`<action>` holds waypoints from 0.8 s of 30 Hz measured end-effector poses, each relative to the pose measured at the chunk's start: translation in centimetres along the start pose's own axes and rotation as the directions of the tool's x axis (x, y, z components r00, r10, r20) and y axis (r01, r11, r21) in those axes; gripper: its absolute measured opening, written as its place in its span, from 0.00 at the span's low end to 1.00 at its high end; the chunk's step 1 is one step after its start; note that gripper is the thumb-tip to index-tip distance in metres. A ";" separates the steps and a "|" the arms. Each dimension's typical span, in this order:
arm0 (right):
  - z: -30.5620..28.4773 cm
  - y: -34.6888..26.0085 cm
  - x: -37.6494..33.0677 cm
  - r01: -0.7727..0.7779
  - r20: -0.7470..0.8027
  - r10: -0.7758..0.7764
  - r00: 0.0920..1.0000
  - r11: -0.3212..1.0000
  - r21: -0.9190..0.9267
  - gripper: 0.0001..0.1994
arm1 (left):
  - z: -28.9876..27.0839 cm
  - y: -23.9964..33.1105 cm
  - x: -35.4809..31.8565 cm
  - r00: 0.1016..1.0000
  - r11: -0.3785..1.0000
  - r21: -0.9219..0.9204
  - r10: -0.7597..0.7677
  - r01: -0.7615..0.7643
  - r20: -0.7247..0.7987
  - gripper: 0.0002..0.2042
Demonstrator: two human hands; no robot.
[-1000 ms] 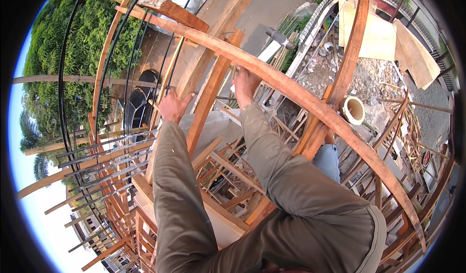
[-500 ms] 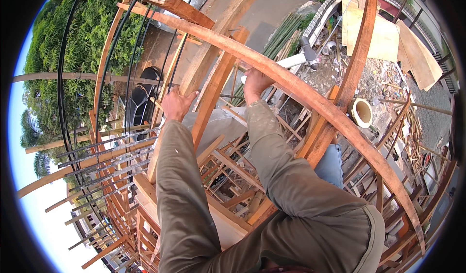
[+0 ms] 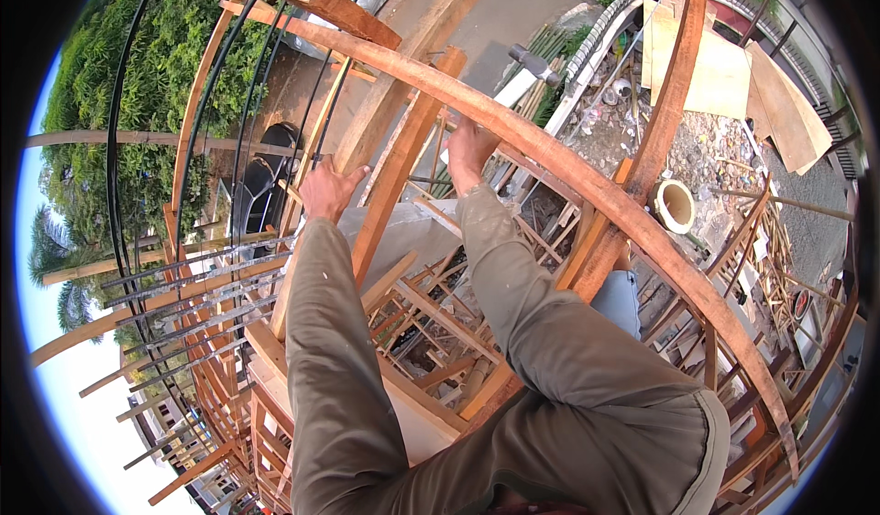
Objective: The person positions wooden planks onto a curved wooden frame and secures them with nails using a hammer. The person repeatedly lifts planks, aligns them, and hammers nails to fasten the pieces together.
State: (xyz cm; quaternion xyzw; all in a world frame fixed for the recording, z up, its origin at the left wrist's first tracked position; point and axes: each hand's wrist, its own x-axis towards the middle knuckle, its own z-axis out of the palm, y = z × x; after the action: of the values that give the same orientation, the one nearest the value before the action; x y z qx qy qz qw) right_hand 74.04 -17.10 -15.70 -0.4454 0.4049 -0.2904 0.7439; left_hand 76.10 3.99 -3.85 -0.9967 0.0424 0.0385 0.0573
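Note:
My right hand (image 3: 470, 156) is closed round the white handle of a hammer (image 3: 521, 82). The dark hammer head (image 3: 534, 62) points away from me, beyond a long curved timber (image 3: 559, 162) that crosses in front of the handle. My left hand (image 3: 326, 191) grips a thick wooden beam (image 3: 365, 145), its thumb stretched to the right across the wood. Between my two hands a squared timber (image 3: 406, 160) slants upward. Part of the hammer handle and the tips of my left fingers are hidden.
A short wood block (image 3: 337, 11) lies on the curved timber's far left part. Black cables (image 3: 117, 148) run down the left. Below are loose planks, a round tan pot (image 3: 676, 206), plywood sheets (image 3: 706, 75) and a dark car (image 3: 273, 171). Another upright timber (image 3: 674, 93) stands right.
The hammer head has swung up and to the left, and my right hand has shifted slightly the same way. My left hand stays on the beam.

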 end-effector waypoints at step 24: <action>1.9 5.2 2.1 0.101 0.130 -0.121 0.984 0.983 0.151 0.14 | -1.8 2.3 2.1 0.999 0.999 0.002 0.034 -0.034 -0.025 0.37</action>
State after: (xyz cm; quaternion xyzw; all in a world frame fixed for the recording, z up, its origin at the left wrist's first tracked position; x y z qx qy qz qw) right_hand 77.11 -15.64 -20.58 -0.4314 0.3048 -0.3284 0.7831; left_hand 78.10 1.36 -2.52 -0.9962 0.0601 0.0269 0.0567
